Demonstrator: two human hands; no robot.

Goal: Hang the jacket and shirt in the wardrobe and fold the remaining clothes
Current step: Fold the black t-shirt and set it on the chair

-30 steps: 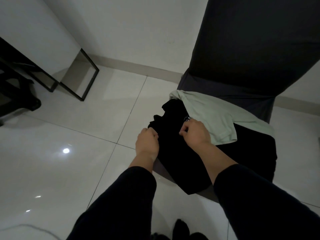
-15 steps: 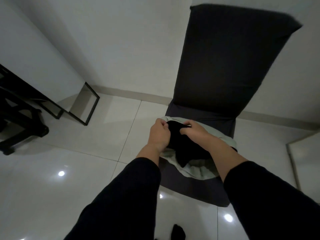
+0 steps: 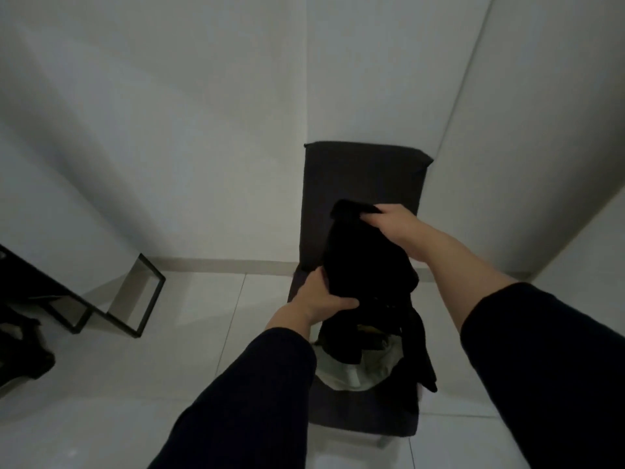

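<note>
A black garment (image 3: 368, 275) hangs lifted above a dark chair (image 3: 362, 177). My right hand (image 3: 394, 221) grips its top edge, up in front of the chair back. My left hand (image 3: 321, 297) holds its left side lower down, thumb over the cloth. The garment's lower part dangles down to the seat. Under it on the seat lies a pale green garment (image 3: 355, 368), partly covered. Which garment the black one is I cannot tell.
The chair stands against a white wall in a corner, on glossy white floor tiles (image 3: 118, 384). A black-framed mirror or panel (image 3: 135, 299) leans at the left wall. A dark piece of furniture (image 3: 20, 316) fills the left edge.
Both hands have raised the black garment off the seat, the right hand going higher. My view has tilted up and pulled back, so the whole chair shows now.
</note>
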